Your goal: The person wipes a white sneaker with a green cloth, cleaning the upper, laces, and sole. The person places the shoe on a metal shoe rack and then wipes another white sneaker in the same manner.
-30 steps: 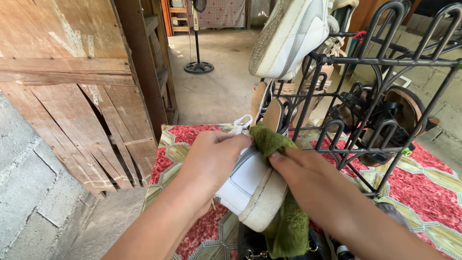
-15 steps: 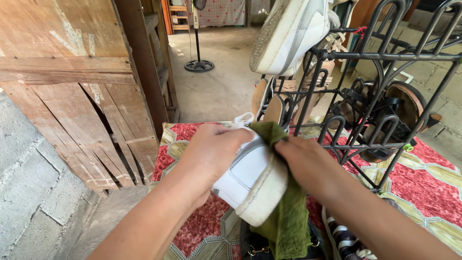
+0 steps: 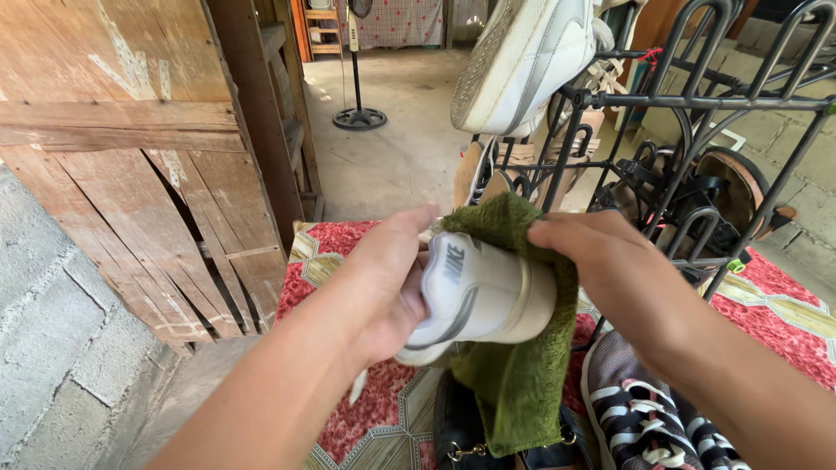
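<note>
since the earlier frame the shoe [image 3: 477, 294] had turned in the hands, so that its side with the grey stripe faced the camera and its heel pointed right, where before the sole edge had shown low down. both hands had also risen a little against the rack [image 3: 697, 157].

head view: the left hand [image 3: 387, 292] was closed around the toe end of the white shoe, thumb on top, fingers hidden beneath. the right hand [image 3: 610, 257] gripped a green cloth [image 3: 518, 365] and pressed it over the heel and top of the shoe; the cloth wrapped behind the shoe and hung down below it. the shoe was held in the air, in front of the rack and left of its lower bars, not touching it.

on top of the rack a white sneaker [image 3: 522, 61] sat sole outward, tilted up. below the rack, on the red patterned mat [image 3: 335, 248], lay a striped shoe [image 3: 644, 409] and, to its left, a black shoe [image 3: 461, 431] with a metal buckle, partly covered by the hanging cloth. well left of the rack stood a wooden wall [image 3: 131, 148] on grey blocks [image 3: 61, 348]. beyond the rack, far across the concrete floor, stood a fan stand [image 3: 357, 113].
</note>
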